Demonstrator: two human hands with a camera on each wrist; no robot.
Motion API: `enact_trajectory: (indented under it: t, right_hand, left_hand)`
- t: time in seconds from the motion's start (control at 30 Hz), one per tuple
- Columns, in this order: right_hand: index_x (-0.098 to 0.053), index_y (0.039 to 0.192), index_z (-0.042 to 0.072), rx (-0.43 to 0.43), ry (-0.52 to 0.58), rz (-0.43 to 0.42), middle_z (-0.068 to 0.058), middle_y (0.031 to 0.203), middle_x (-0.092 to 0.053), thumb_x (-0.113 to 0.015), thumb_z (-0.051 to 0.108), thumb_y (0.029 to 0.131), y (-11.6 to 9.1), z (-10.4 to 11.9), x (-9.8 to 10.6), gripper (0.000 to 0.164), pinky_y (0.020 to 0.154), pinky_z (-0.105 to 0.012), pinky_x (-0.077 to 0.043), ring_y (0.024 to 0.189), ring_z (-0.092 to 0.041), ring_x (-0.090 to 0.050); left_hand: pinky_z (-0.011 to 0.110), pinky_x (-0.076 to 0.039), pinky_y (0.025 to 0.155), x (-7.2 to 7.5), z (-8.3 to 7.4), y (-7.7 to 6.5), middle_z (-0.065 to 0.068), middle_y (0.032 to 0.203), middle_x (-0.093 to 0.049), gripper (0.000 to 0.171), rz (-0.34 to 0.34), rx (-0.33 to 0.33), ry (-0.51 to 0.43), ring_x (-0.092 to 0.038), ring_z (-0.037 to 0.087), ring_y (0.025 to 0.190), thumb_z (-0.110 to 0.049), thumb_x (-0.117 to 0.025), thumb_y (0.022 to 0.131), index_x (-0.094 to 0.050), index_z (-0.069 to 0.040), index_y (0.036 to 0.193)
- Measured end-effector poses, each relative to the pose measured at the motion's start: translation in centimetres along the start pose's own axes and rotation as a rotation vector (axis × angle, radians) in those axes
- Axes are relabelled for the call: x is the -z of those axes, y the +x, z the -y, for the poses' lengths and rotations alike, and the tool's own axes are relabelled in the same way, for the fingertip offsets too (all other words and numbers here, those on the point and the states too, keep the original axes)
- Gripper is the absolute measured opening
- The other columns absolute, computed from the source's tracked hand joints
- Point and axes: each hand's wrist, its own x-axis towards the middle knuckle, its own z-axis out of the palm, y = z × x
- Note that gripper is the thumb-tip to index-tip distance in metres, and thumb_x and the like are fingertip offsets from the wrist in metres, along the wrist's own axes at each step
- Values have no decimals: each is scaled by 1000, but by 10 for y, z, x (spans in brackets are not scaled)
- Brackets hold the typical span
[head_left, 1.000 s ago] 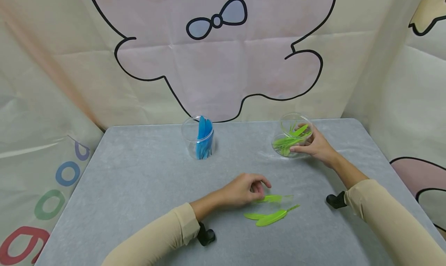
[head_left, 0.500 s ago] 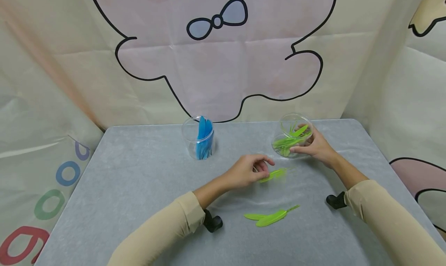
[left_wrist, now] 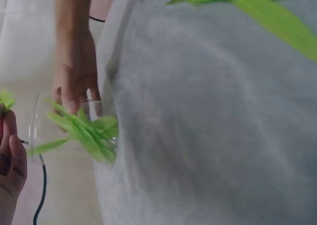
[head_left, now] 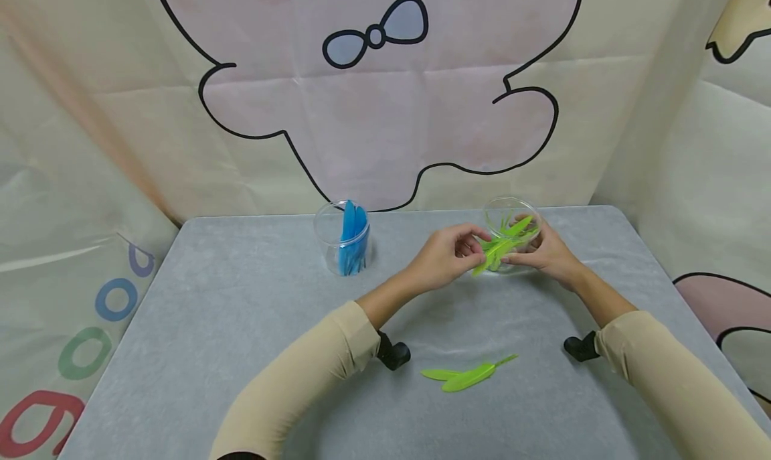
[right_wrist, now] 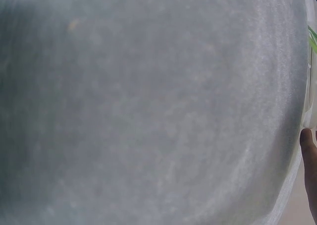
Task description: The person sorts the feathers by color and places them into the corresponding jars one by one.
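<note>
In the head view my left hand (head_left: 444,258) pinches a light green feather (head_left: 486,262) between thumb and fingers, right beside a clear cup (head_left: 512,209). My right hand (head_left: 545,251) grips that cup from its right side. Several green feathers (left_wrist: 84,131) lie inside the cup, as the left wrist view shows. Nearer the front of the table rest two more green feathers (head_left: 470,375), overlapping. At the left edge of the left wrist view, the pinched feather's tip shows above my fingers. The right wrist view catches only a finger and the cup's side at its right edge.
A second clear cup (head_left: 328,236) with several blue feathers (head_left: 354,239) standing in it is at the back of the table, left of the green one. Grey cloth covers the table (head_left: 241,299). A printed curtain (head_left: 373,112) hangs behind the far edge.
My left hand has lifted a green feather off the table and carried it forward and right to the cup. The right hand and its cup have stayed in place.
</note>
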Motion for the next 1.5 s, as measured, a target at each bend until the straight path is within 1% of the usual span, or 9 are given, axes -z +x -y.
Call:
enact_trajectory:
  t: [0.2, 0.4, 0.6, 0.83, 0.97, 1.1, 1.3, 1.43, 1.5]
  right_hand:
    - [-35, 141, 10, -11, 0, -5, -5, 128, -56, -82, 4, 81, 1, 0, 0, 77, 86, -18, -50, 111, -7, -59]
    - [-35, 143, 17, -26, 33, -4, -4, 134, -54, -82, 1, 80, 2, 0, 2, 81, 88, -19, -50, 115, -6, -58]
    - [-34, 143, 10, -21, 47, -1, -3, 131, -55, -81, 0, 81, 1, -3, 2, 78, 85, -20, -51, 112, -6, -60]
    - [-30, 144, 2, 4, 48, 13, 0, 128, -57, -80, 0, 82, 0, -3, 3, 79, 86, -19, -51, 111, -6, -60]
    - [-33, 143, 8, -3, 35, 7, -4, 132, -55, -81, 1, 81, 1, -2, 4, 78, 89, -19, -49, 115, -7, -58]
    - [-36, 141, 17, -25, 21, -5, -5, 136, -52, -82, 3, 81, 0, -2, 4, 78, 92, -17, -47, 120, -6, -54]
    - [-36, 140, 17, -12, 33, 3, -8, 136, -52, -82, 2, 81, 0, -2, 3, 77, 90, -19, -50, 117, -7, -57]
    - [-34, 143, 18, 8, 47, 20, -11, 138, -50, -80, 2, 82, 0, -3, 2, 78, 91, -20, -50, 117, -6, -57]
    - [-33, 145, 18, -1, 63, 19, -10, 139, -50, -81, 1, 82, 0, -3, 2, 81, 91, -20, -50, 118, -6, -57]
  left_hand:
    - [16, -51, 71, -2, -6, 19, 3, 88, -65, 25, -78, 1, 40, -63, 7, 78, -2, -66, 94, -65, -2, 119]
    - [15, -51, 70, -6, -9, 38, 1, 88, -63, 26, -126, -10, 49, -61, 6, 79, -3, -65, 95, -64, -3, 121]
    - [14, -51, 69, -7, -11, 54, 2, 90, -64, 24, -176, -1, 55, -61, 5, 79, -1, -64, 95, -65, -4, 119]
    - [13, -51, 73, -11, -9, 66, 5, 98, -66, 27, -210, 42, 44, -63, 6, 84, 0, -64, 95, -64, -6, 121]
    - [13, -50, 73, -13, -9, 72, 5, 97, -67, 28, -226, 56, 40, -63, 6, 84, 1, -64, 94, -65, -6, 121]
    - [12, -50, 74, -15, -10, 79, 5, 97, -67, 28, -229, 58, 57, -63, 6, 85, 1, -64, 94, -64, -6, 122]
    - [11, -49, 75, -17, -10, 86, 3, 98, -67, 26, -203, 60, 108, -63, 7, 85, 2, -64, 95, -65, -5, 120]
    - [11, -48, 75, -18, -8, 88, 2, 97, -67, 23, -183, 69, 161, -62, 6, 85, 1, -64, 95, -66, -7, 117]
    - [11, -47, 75, -19, -7, 89, 2, 96, -68, 22, -175, 71, 192, -61, 6, 85, 0, -64, 94, -67, -8, 114]
